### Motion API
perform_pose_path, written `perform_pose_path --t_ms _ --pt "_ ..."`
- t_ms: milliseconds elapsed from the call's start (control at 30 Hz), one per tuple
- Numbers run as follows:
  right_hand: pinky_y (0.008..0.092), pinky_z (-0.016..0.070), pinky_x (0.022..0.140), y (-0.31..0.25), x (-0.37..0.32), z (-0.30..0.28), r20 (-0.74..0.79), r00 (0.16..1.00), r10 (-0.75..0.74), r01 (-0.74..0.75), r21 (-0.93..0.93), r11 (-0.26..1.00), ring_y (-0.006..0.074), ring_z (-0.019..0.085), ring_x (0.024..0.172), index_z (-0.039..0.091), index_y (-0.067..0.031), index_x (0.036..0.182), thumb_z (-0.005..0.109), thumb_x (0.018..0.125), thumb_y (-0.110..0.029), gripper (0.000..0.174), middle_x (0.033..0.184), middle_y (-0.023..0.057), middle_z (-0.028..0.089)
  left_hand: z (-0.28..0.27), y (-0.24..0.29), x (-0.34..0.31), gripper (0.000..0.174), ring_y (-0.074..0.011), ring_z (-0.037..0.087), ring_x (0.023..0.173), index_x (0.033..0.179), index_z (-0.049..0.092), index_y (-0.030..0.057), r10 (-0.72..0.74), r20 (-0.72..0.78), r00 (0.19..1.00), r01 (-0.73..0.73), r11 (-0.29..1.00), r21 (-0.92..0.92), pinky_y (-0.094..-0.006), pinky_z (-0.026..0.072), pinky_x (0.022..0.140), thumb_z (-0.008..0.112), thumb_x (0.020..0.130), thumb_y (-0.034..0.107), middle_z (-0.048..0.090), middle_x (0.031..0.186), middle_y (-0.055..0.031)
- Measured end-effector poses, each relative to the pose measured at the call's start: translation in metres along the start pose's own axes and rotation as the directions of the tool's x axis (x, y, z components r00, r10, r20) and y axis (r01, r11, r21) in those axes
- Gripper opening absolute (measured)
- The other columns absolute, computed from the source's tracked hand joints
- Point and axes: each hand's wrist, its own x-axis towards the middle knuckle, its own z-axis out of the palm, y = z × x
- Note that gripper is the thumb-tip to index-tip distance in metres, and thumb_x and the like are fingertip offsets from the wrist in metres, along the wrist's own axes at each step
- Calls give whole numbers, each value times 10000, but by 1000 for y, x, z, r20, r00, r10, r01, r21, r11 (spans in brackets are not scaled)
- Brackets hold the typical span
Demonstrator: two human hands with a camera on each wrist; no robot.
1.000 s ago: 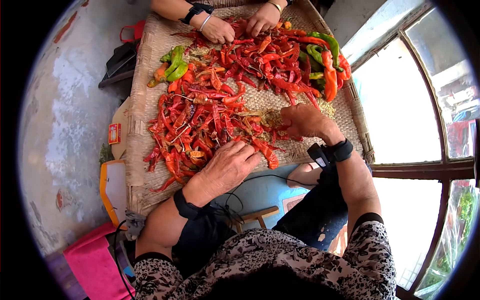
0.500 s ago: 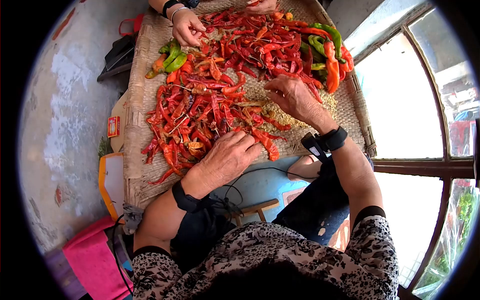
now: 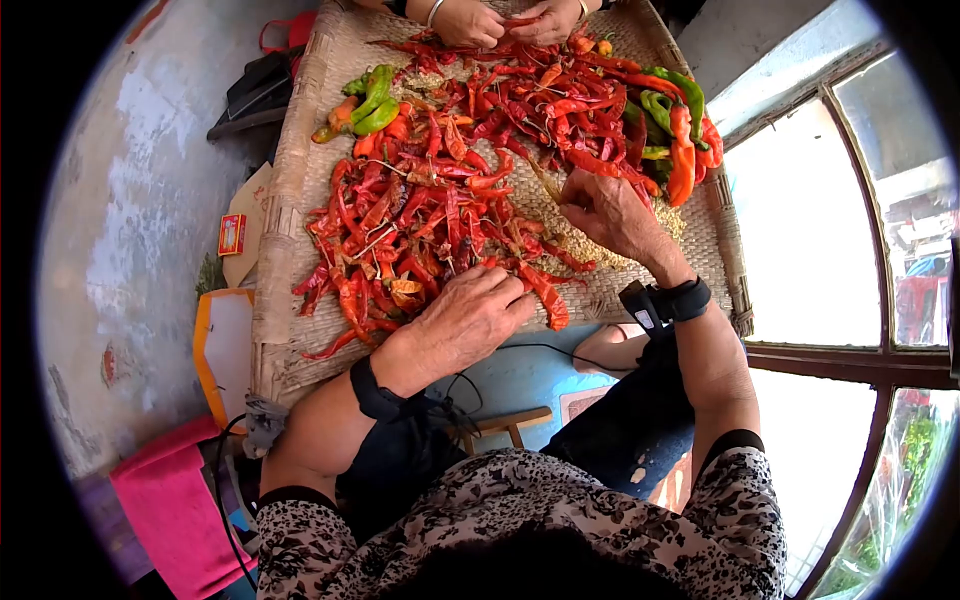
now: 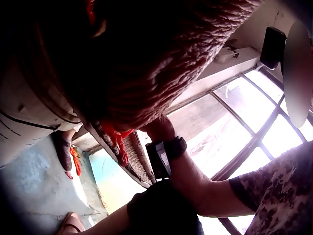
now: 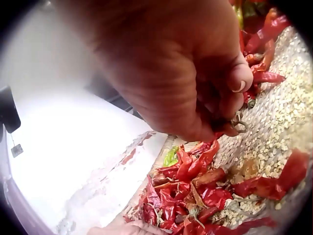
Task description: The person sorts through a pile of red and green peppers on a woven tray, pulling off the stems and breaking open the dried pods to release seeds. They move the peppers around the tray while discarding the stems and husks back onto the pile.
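Observation:
Dried red chili peppers (image 3: 400,215) lie heaped on a woven tray (image 3: 285,300). My left hand (image 3: 468,315) rests at the heap's near edge, beside a long red pepper (image 3: 545,298); its fingertips are hidden, so I cannot tell whether they hold one. My right hand (image 3: 615,215) is bent over pale seeds (image 3: 580,245) scattered on the tray. In the right wrist view, the right fingers pinch a thin, curled pepper stem (image 5: 239,126). Opposite me, another person's hands (image 3: 470,22) hold a red pepper between them.
Green peppers (image 3: 376,100) lie at the tray's far left; large green and red ones (image 3: 683,150) sit at the far right. A small red box (image 3: 232,235) is left of the tray. A windowed wall (image 3: 820,200) stands to the right, and a wooden stool (image 3: 510,420) below.
My right hand rose from the near peppers to the far side of the seeds, then came slightly back. My left hand stayed in place. The other person's hands parted, then met around a pepper.

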Motion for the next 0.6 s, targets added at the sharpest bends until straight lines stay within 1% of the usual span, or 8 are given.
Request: perform_pose_path --t_ms 133,200,333,400,433,467,533,600 --pt "278 511 638 -1 12 -29 110 967 230 -255 431 866 105 590 698 602 4 925 644 893 -184 196 746 30 617 -1 -1 1 195 -232 554 884 985 594 34 -16 22 1000 17 1000 -19 -357 486 816 627 793 34 561 916 -75" --pt "250 507 634 8 21 -32 -175 929 327 -87 754 651 104 594 719 576 15 961 608 939 -248 266 768 28 622 1 1 -1 192 -232 555 888 983 594 35 -16 25 1000 17 999 -27 -359 486 821 628 794 35 561 914 -75" --pt "269 517 633 10 15 -40 -352 887 300 -69 539 839 128 619 706 577 43 1118 602 944 -263 353 778 78 643 2 -1 0 197 -234 554 892 982 597 37 -12 13 1000 12 1000 -26 -361 484 826 635 789 34 564 919 -74" --pt "305 523 650 5 2 -30 -103 987 124 -107 152 983 164 634 699 617 32 1068 629 913 -218 294 780 114 664 2 -1 0 199 -234 553 892 983 599 36 -15 20 1000 16 999 -27 -361 484 827 637 788 33 565 922 -74" --pt "334 526 667 -1 -3 -21 -14 995 99 -96 128 987 206 657 714 637 25 975 646 875 -164 214 796 132 683 2 -1 0 207 -235 553 895 989 601 35 -15 18 1000 15 1000 -20 -362 484 830 639 786 32 566 927 -75" --pt "349 520 645 -9 -9 -14 46 994 103 -107 102 989 257 663 703 651 8 932 654 843 -134 168 780 151 676 2 0 0 214 -235 553 899 994 604 33 -14 15 1000 14 1000 -12 -363 485 833 640 784 30 567 932 -76" --pt "333 503 624 -15 -14 -12 285 953 105 -68 -136 988 223 653 693 647 -10 900 680 831 -186 192 764 122 666 1 0 0 217 -235 553 904 1000 607 31 -14 18 1000 14 1000 -10 -363 485 838 639 785 31 567 936 -78" --pt "376 508 640 -18 -16 -4 335 930 149 -77 -219 973 291 650 713 640 -20 865 697 785 -198 203 781 152 658 0 0 0 220 -235 553 908 1006 610 30 -13 18 1000 13 1000 -3 -363 485 843 637 787 33 568 940 -80"
